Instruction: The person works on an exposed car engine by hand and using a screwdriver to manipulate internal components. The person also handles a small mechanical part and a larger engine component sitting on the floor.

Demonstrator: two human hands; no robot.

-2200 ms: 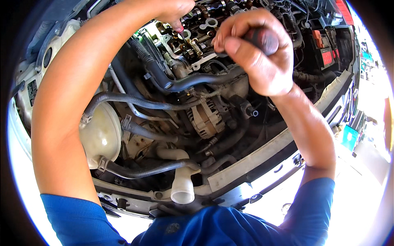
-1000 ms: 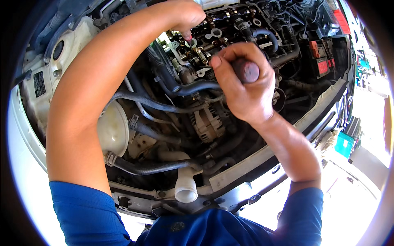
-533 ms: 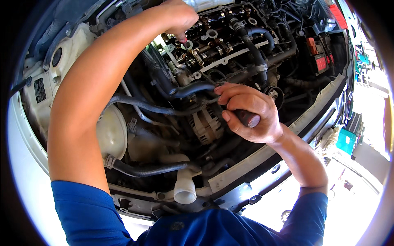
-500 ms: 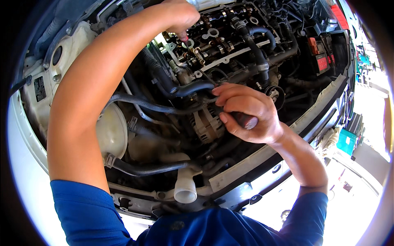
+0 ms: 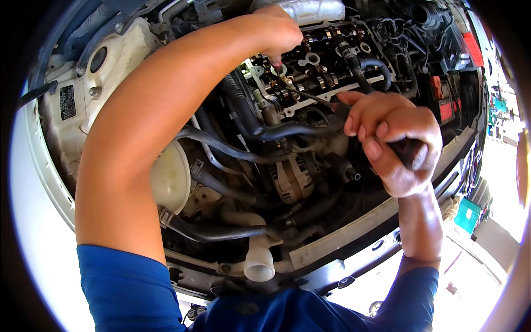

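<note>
The opened cylinder head (image 5: 326, 61) lies at the top middle, its camshafts and valve parts bare. Over its left end reaches my left hand (image 5: 282, 34), fingers closed on a thin tool with a red part (image 5: 278, 68); its lower tip points at the valve parts, and the rest is hidden. My right hand (image 5: 406, 141) grips the dark handle of a screwdriver (image 5: 318, 99), in front of the head. The screwdriver's shaft slants left over the head's near edge, its tip by the valve parts near the red tool. Whether the tip touches them I cannot tell.
Black hoses (image 5: 221, 145) run in front of the head, with the alternator (image 5: 291, 180) below. A white reservoir (image 5: 168, 180) and an upright white filler neck (image 5: 259, 265) stand nearer me. The battery (image 5: 445, 105) sits at right. The car's front panel (image 5: 354, 243) curves along the near side.
My right hand has moved right and up toward the cylinder head, and the screwdriver's shaft now shows reaching over it. My left hand stays at the head's left end. The whole view has shifted.
</note>
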